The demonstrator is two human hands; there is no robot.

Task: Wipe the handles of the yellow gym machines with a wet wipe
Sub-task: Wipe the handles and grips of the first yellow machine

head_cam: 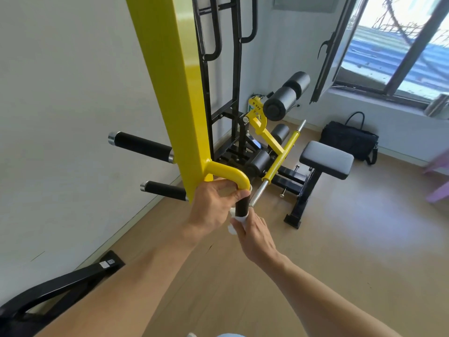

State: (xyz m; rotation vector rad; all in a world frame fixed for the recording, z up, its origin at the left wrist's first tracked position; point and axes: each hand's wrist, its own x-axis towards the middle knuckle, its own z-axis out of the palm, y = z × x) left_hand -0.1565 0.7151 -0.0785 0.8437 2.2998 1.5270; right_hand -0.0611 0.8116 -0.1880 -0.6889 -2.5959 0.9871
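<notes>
Right hand (255, 235) presses wet wipe (239, 218) around black handle (242, 203) end; left hand (213, 205) grips curved yellow bar (230, 173).

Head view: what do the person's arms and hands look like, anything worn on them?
Both arms are bare from where they enter the picture to the wrist: no sleeves show. The left hand and the right hand wear no gloves. No watch, bracelet or ring can be seen on either. A bit of pale blue fabric at the bottom edge may be clothing.
</notes>
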